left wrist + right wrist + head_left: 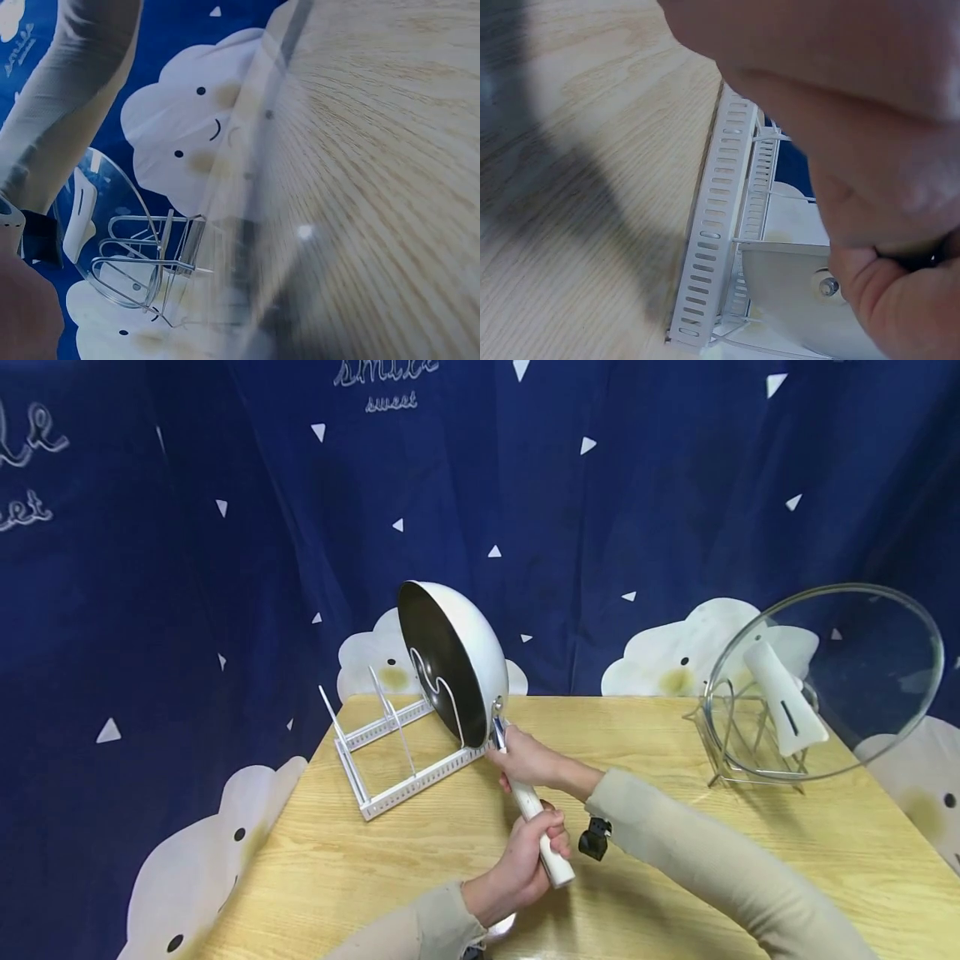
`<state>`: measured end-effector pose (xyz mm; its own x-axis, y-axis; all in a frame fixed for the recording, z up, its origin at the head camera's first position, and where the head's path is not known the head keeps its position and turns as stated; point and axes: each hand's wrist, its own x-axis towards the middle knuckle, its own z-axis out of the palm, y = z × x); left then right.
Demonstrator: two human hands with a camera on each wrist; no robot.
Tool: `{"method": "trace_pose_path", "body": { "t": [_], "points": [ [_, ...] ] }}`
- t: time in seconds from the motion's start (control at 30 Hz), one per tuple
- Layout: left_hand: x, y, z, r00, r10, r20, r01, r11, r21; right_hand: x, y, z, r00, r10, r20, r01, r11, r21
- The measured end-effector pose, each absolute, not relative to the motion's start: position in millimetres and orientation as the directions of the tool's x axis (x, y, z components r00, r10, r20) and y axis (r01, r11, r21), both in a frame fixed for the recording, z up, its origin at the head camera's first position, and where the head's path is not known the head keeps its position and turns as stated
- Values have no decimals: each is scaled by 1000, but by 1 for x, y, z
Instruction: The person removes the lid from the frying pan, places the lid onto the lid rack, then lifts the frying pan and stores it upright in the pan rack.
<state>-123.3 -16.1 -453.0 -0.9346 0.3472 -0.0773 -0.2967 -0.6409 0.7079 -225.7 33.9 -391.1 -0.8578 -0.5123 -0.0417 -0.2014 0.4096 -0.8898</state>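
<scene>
A wok (487,643), white outside and dark inside, stands tilted on its edge at the right end of a white slotted rack (427,781). One curved wire divider (450,693) of the rack crosses the wok's dark inside. Near the bowl, my right hand (532,758) grips the top of the white handle (527,802). Lower down, my left hand (525,860) is wrapped round the same handle close to its end. In the right wrist view, the right hand's fingers (885,150) hide most of the handle, and the wok's riveted side (795,289) shows below them.
At the right, a wire rack (757,752) holds a large glass lid (933,643) with a white upright handle (787,702). Something white (501,927) lies partly hidden by the left wrist. Behind the wooden table (637,735) hangs a dark blue curtain (562,485).
</scene>
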Motion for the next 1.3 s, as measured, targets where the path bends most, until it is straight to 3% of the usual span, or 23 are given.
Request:
{"method": "trace_pose_path", "body": {
  "t": [0.4,0.63,0.87,1.13,1.3],
  "points": [
    [-130,-15,-444,-932,339,-131,-339,-680,650,-234,36,-387,-819,-569,-73,-180,375,-909],
    [-135,-19,-440,-933,331,-141,-342,-690,639,-237,35,-386,-792,-599,-121,-97,318,-943],
    [-137,-21,-445,-928,335,-165,-358,-671,649,-240,34,-390,-784,-589,-196,-23,343,-939],
    [-141,-22,-452,-921,337,-197,-373,-611,698,-244,34,-396,-758,-636,-147,-89,323,-942],
    [-143,-24,-462,-914,342,-216,-381,-549,744,-244,33,-403,-762,-627,-161,-68,324,-944]
  ]
}}
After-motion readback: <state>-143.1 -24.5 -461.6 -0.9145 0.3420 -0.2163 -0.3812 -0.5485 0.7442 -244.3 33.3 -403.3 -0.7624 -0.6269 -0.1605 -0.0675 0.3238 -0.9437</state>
